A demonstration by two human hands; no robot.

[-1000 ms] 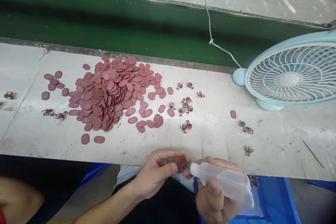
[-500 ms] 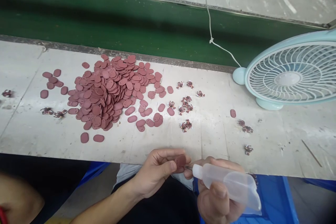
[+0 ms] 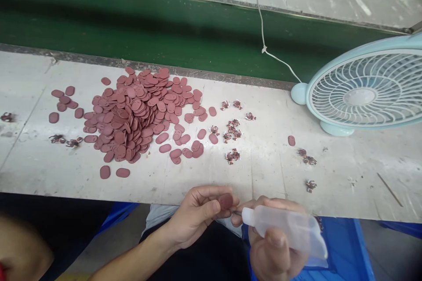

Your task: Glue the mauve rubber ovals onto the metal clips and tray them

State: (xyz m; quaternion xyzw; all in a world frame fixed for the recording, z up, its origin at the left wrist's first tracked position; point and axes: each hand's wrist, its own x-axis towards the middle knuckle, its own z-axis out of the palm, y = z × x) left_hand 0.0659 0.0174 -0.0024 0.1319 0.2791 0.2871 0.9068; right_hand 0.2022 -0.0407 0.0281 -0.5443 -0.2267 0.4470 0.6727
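Near the table's front edge my left hand (image 3: 198, 217) pinches a reddish-brown oval disc (image 3: 226, 202) between thumb and fingers. My right hand (image 3: 275, 241) is wrapped round a translucent squeeze bottle (image 3: 290, 226) with a white cap and a thin nozzle tip. The bottle lies tilted nearly level, its tip pointing left at the disc's lower edge; whether they touch I cannot tell. Beyond my hands a large pile of similar oval discs (image 3: 132, 118) covers the table's left middle. Several small brown-and-white figures (image 3: 232, 129) lie in a loose group to the right of the pile.
A light-blue fan (image 3: 361, 96) stands at the right, its white cord (image 3: 263, 26) crossing the green strip (image 3: 198, 39) behind the table. A thin stick (image 3: 390, 189) lies front right. Below the edge sits a blue crate (image 3: 349, 246). Another person's arm (image 3: 24, 246) shows at lower left.
The disc in my left hand has turned slightly, and the bottle's tip now sits a little lower against it. Both hands keep their grip; the whole view has shifted slightly.
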